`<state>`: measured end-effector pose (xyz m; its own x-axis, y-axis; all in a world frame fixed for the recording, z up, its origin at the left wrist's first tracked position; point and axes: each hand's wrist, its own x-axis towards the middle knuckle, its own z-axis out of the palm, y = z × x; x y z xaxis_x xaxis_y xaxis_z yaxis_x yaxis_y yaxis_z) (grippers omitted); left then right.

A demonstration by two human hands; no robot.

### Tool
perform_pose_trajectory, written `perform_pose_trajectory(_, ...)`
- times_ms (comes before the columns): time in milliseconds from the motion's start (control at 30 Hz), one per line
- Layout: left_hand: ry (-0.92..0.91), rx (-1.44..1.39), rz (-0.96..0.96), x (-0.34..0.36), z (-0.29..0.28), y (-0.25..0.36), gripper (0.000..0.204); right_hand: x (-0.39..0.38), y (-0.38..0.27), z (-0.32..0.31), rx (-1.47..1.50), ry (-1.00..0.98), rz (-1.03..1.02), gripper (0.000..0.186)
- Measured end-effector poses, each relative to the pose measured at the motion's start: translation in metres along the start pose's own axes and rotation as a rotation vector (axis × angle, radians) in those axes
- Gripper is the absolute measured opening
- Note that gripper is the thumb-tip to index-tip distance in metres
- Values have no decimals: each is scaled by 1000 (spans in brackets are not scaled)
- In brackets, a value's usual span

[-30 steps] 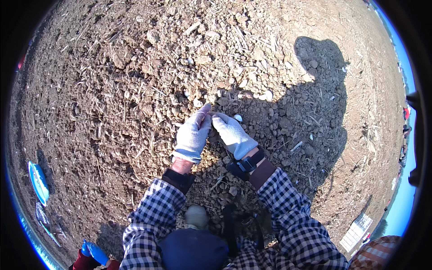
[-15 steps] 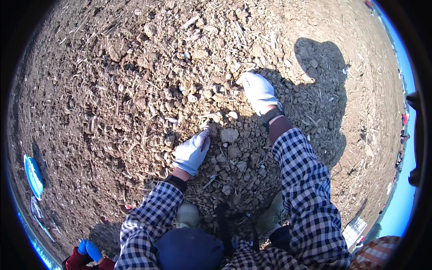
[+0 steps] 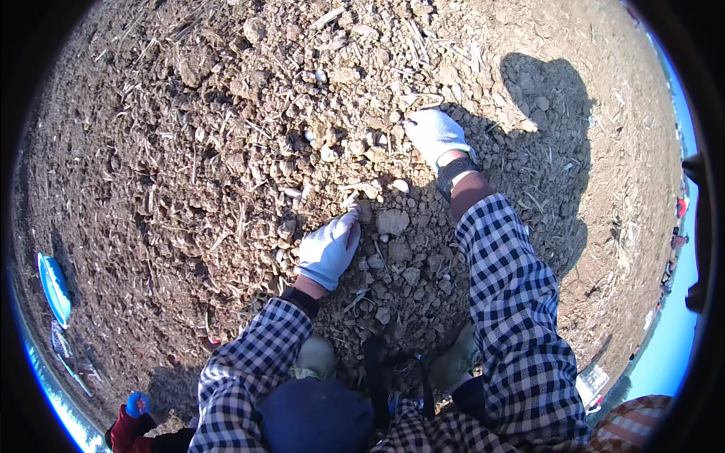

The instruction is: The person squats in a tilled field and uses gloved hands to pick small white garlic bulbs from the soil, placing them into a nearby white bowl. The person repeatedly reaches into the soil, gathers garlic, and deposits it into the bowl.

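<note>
My left hand (image 3: 329, 251), in a white work glove, rests low over the loose clods. Its fingers are pinched together beside a small pale piece (image 3: 350, 201); whether that piece is in the grip is hard to see. Farther forward and to the right, my right hand (image 3: 436, 139), gloved the same way, reaches down to the soil with its fingers curled under. What they hold, if anything, is hidden. Between the hands lie a whitish rounded lump (image 3: 400, 186) and a larger grey clod (image 3: 393, 222).
Dry tilled soil (image 3: 189, 151) with straw bits and several small pale lumps spreads all around. A blue-and-white basin-like object (image 3: 54, 290) stands at far left. Another person's blue-gloved hand (image 3: 137, 404) shows at lower left. A checked orange cloth (image 3: 630, 424) is at lower right.
The ground has shifted slightly in view. My right hand has turned a little over the soil; my left hand stays nearly in place. The other person's blue-gloved hands have moved.
</note>
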<state>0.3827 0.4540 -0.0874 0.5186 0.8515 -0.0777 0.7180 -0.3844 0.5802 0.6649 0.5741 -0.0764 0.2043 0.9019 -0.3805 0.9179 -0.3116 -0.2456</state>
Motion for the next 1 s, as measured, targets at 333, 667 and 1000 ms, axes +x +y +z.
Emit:
perform_pose_trajectory(333,-10,-37,-21,1,1,-1,24,-62,-5,-4,352,323,-64,25)
perform_pose_trajectory(667,-13,-39,-21,0,2,-3,27,-116,-16,56,-174,219,-231,10)
perform_pose_trajectory(1000,5,-30,-33,-1,2,0,28,-106,-34,59,-16,168,-217,12)
